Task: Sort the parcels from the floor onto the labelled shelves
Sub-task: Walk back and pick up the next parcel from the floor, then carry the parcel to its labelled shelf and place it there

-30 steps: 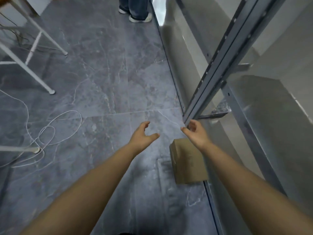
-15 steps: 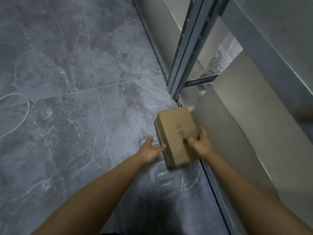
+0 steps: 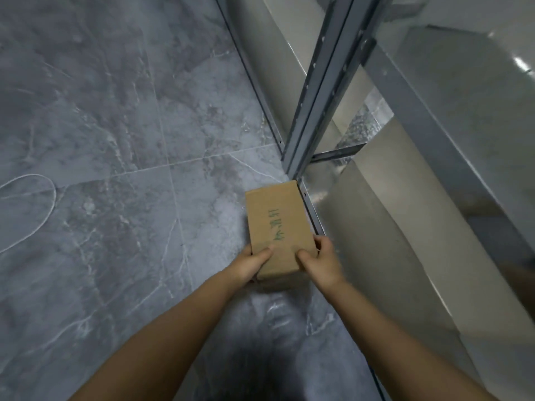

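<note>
A plain brown cardboard box (image 3: 276, 224), long and narrow, one broad face turned up to the camera. There is green handwriting running along that face, too smeared to read. The edges look clean and square, and no tape or label shows from here.

Both hands are on it. The left hand (image 3: 254, 263) clamps the near left corner, thumb pressed flat on the top face, the other fingers wrapped out of sight down the side. The right hand (image 3: 321, 263) takes the near right corner the same way, thumb on top, fingers curled round the right edge. So the box is gripped at its near end between the two hands, and its far end points away from the person.

Whether the box rests on the floor (image 3: 115, 169) or sits just clear of it, hard to say; there is a soft shadow under the near end. The floor is grey marbled tile. The box's right edge runs just beside the bottom rail of the metal shelf (image 3: 434, 256), and its far corner sits near the foot of the grey upright (image 3: 315, 91). A white cable (image 3: 43, 224) loops on the tile, well apart to the left.
</note>
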Action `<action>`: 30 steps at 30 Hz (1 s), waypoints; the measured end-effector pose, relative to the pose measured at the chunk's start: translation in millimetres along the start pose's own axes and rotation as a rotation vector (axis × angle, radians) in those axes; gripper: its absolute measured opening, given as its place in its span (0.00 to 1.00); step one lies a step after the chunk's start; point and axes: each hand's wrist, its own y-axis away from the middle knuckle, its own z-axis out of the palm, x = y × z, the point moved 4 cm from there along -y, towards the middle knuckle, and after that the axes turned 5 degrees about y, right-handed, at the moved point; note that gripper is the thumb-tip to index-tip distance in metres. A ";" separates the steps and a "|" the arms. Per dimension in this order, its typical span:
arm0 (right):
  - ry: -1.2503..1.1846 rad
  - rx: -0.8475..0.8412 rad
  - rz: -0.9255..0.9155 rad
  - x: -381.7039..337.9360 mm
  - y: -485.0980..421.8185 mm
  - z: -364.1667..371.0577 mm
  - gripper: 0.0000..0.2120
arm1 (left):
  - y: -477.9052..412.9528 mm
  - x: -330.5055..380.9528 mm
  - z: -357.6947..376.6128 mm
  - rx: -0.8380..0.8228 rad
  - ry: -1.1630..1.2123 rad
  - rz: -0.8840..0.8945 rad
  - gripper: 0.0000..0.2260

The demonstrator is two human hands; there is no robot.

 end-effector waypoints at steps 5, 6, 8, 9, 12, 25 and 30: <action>-0.028 -0.062 -0.153 -76.7 58.7 -7.6 0.21 | 85.9 55.6 -31.8 0.111 0.093 0.010 0.12; -0.016 -0.068 -0.192 -97.7 73.3 -12.8 0.21 | 106.6 70.2 -36.5 0.124 0.107 0.020 0.11; 0.039 -0.058 -0.285 -144.0 105.7 -26.1 0.24 | 147.0 102.4 -44.8 0.137 0.159 0.040 0.16; 0.074 -0.042 -0.342 -168.0 123.1 -32.6 0.27 | 166.5 119.0 -48.8 0.151 0.194 0.058 0.21; 0.177 0.033 -0.512 -237.8 182.8 -54.4 0.28 | 235.0 173.5 -51.8 0.193 0.296 0.133 0.41; 0.146 0.101 -0.867 -521.5 393.4 -190.3 0.29 | 546.8 450.0 -67.9 0.308 0.351 0.522 0.60; 0.166 0.262 -1.063 -609.7 452.8 -230.8 0.28 | 633.7 530.1 -71.8 0.325 0.348 0.712 0.59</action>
